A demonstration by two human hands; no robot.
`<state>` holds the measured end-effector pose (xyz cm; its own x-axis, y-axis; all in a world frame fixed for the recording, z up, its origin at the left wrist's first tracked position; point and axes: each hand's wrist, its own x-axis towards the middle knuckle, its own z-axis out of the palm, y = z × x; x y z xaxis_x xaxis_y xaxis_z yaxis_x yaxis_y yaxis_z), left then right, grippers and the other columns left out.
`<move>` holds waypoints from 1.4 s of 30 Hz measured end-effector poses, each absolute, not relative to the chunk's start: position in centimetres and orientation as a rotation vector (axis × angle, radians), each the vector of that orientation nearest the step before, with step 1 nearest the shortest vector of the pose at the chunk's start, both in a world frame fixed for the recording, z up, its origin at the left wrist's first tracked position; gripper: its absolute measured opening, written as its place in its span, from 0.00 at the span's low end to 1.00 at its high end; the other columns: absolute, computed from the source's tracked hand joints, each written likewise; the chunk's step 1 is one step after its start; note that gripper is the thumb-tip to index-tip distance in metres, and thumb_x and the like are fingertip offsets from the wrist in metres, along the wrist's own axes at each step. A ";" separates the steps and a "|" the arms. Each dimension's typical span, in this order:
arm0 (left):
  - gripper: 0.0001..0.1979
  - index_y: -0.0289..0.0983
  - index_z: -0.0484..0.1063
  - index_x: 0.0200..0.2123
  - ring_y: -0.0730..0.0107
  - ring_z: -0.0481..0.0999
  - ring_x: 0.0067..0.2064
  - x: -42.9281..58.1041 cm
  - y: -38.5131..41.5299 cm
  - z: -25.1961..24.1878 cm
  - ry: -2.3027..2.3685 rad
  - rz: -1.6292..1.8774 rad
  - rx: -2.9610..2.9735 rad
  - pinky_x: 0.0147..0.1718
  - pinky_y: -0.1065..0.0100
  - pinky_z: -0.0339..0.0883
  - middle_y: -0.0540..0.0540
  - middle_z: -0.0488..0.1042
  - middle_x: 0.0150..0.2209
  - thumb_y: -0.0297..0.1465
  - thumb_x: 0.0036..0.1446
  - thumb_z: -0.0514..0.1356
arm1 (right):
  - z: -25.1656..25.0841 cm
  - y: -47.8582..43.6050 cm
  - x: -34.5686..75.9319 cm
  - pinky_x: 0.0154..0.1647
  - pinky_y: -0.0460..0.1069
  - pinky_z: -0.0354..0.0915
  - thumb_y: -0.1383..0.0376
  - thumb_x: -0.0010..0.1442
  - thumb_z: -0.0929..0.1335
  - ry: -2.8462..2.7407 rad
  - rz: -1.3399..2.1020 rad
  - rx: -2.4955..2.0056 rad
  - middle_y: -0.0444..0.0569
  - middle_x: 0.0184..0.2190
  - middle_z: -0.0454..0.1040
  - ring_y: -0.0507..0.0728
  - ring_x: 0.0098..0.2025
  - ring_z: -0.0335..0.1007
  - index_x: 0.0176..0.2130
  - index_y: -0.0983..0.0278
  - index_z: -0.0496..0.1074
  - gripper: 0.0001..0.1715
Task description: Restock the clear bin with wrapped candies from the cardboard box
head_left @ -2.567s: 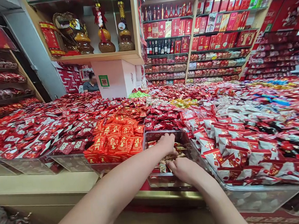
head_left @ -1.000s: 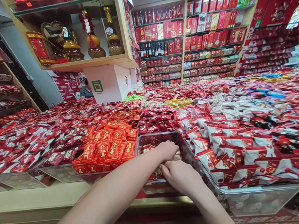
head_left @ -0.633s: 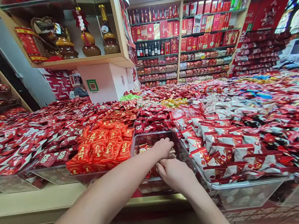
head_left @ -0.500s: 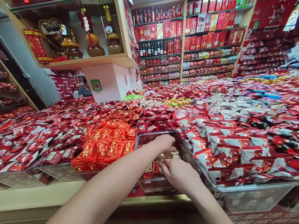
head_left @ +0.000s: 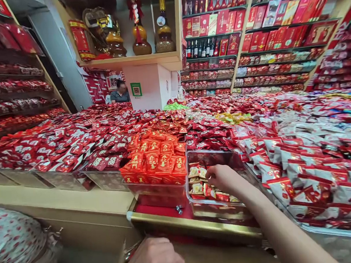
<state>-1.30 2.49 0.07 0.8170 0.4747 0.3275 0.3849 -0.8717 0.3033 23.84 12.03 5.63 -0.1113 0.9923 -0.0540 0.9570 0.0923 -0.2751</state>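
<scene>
My right hand [head_left: 225, 180] reaches into a clear plastic bin [head_left: 219, 203], its curled fingertips down among small wrapped candies [head_left: 197, 188] in gold, white and red. Whatever those fingers grip is hidden behind the hand. In front of the counter, low in the view, my left hand [head_left: 155, 256] is closed with its knuckles up. Anything inside it stays out of sight.
Bins heaped with orange-red packets [head_left: 156, 159] and white-and-red packets [head_left: 305, 178] flank the candy bin. A gold-edged counter [head_left: 197, 225] runs in front. At lower left is someone's patterned clothing [head_left: 15, 231]. A person [head_left: 120, 93] is at the back.
My left hand has come out of the bin, back and down to the counter's front. The view has swung left. My right hand is still over the candies, its fingertips lowered among them.
</scene>
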 end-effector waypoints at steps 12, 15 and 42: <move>0.08 0.42 0.66 0.33 0.68 0.68 0.30 -5.4 1.4 -2.5 1.280 0.629 2.467 0.31 0.64 0.64 0.50 0.71 0.28 0.27 0.55 0.48 | 2.5 14.5 22.4 0.32 0.46 0.61 0.76 0.42 0.63 -2.761 0.352 -1.938 0.51 0.33 0.75 0.57 0.36 0.71 0.36 0.61 0.72 0.21; 0.09 0.42 0.65 0.35 0.67 0.68 0.31 -5.3 1.3 -3.1 1.285 0.604 2.507 0.33 0.63 0.64 0.50 0.71 0.29 0.27 0.56 0.47 | 3.1 14.1 22.0 0.27 0.45 0.58 0.75 0.44 0.62 -2.785 0.273 -1.966 0.52 0.29 0.75 0.56 0.32 0.71 0.33 0.63 0.72 0.16; 0.07 0.39 0.65 0.36 0.68 0.68 0.28 -5.6 1.6 -3.8 1.194 0.675 2.726 0.28 0.66 0.63 0.49 0.70 0.27 0.25 0.55 0.50 | 3.9 16.1 22.4 0.24 0.43 0.55 0.69 0.48 0.63 -2.254 0.765 -1.944 0.44 0.23 0.71 0.50 0.25 0.65 0.31 0.62 0.67 0.07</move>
